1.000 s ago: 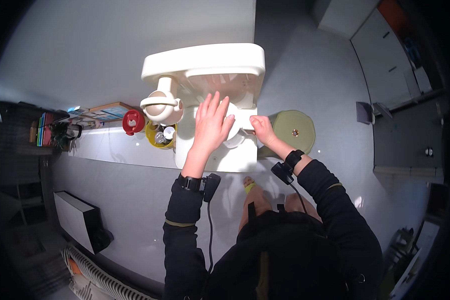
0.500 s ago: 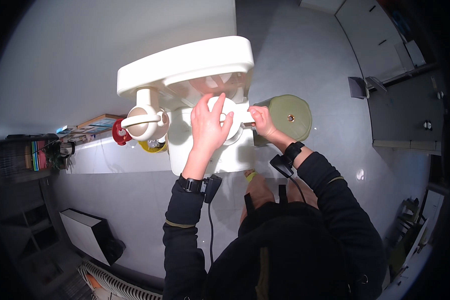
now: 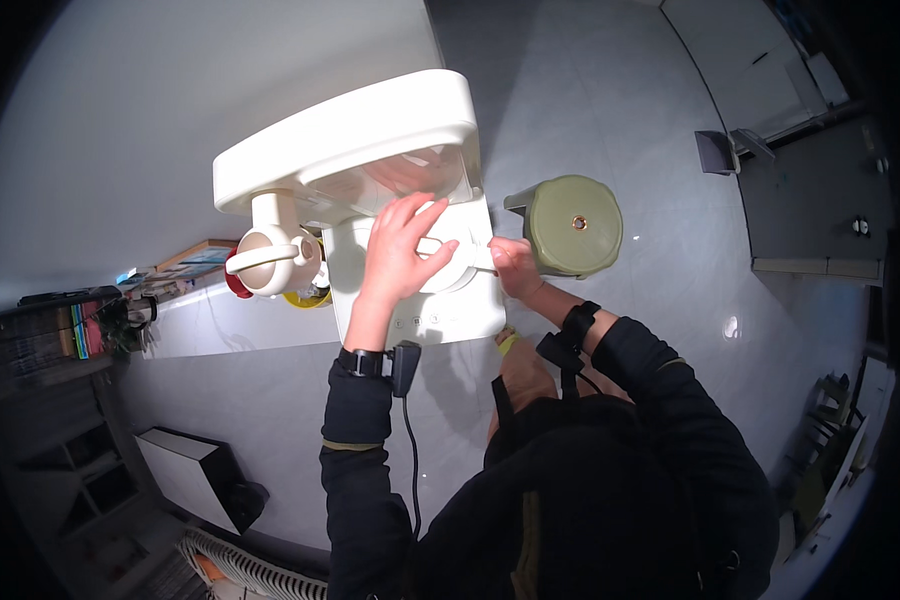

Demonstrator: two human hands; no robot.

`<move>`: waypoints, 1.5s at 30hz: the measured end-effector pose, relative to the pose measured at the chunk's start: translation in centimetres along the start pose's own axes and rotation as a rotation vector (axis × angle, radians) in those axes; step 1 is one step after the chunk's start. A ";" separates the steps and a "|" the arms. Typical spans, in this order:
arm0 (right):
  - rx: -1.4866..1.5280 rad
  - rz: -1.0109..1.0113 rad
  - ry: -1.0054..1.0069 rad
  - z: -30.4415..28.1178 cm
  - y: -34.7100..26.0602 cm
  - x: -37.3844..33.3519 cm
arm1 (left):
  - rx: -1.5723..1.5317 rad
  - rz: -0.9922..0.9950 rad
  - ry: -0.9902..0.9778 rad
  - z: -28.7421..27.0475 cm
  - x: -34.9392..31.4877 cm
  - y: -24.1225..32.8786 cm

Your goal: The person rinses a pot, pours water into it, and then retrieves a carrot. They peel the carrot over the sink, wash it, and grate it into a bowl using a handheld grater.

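Note:
A white appliance (image 3: pixel 345 125) stands before me, with an overhanging upper housing and a flat base (image 3: pixel 450 323) marked with small icons. On the base rests a round white lidded vessel (image 3: pixel 460 272), its exact kind unclear. My left hand (image 3: pixel 398 250) lies over the vessel's top, fingers spread and thumb apart, near a short bar on the lid. Whether the fingers touch that bar, I cannot tell. To the right, my right hand (image 3: pixel 516 268) is closed around the vessel's flat side handle (image 3: pixel 484 257).
Right of the appliance stands an olive-green stool (image 3: pixel 574 228). A white jug-shaped part with a handle (image 3: pixel 270 262) sits on the appliance's left, beside red and yellow containers. A black-and-white box (image 3: pixel 195 475) is on the floor at lower left.
The view has shifted, so the appliance appears slightly further left and the icons show more. Both hands stay at the vessel; more of the stool's side is visible.

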State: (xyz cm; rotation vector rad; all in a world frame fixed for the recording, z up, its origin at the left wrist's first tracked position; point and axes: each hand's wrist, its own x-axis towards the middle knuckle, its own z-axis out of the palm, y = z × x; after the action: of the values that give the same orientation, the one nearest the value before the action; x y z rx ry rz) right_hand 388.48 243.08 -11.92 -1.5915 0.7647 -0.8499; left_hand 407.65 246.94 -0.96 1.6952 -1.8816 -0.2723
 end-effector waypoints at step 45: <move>-0.992 -0.292 -0.749 8.0 1.2 -8.7 | -0.347 -1.183 0.775 5.1 -31.3 -1.2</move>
State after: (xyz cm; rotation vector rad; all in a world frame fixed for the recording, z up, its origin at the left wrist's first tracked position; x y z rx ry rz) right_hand 390.61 254.29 -15.10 -2.7110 0.3920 0.0575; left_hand 406.41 275.56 -14.56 2.0340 -0.1520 -0.2913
